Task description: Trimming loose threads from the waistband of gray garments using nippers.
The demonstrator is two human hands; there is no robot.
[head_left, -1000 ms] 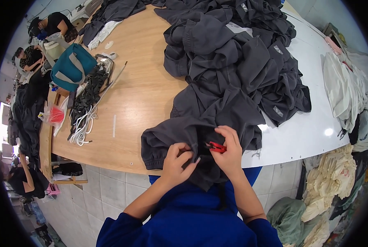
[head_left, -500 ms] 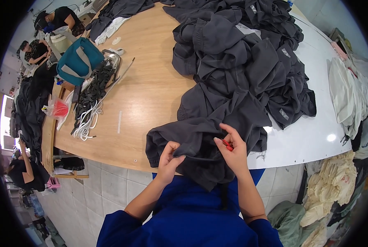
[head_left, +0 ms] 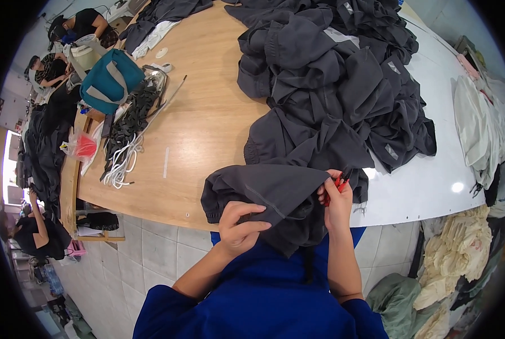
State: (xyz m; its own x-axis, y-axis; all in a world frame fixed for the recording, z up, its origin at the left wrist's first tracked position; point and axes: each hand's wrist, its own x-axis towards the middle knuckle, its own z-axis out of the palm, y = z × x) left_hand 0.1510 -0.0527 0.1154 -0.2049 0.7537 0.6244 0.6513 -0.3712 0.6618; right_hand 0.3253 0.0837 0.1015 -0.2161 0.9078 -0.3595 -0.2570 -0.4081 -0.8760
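Lower centre, dark grey garment [head_left: 252, 183]: right hand [head_left: 337, 198] pinches its edge, gripping red snips [head_left: 341, 183] too; left hand [head_left: 241, 229] over it, fingers parted. Pale patch [head_left: 390, 150], centre right: markings unreadable from here.

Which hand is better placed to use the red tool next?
Probably the right hand: it holds the red tool, along with the dark grey cloth. The left hand has only cloth at its fingertips.

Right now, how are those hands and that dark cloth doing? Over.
Left hand against dark cloth; right hand pinching its edge, holding red snips. Cloth partly hanging off the table. Close beyond: heap of dark garments.
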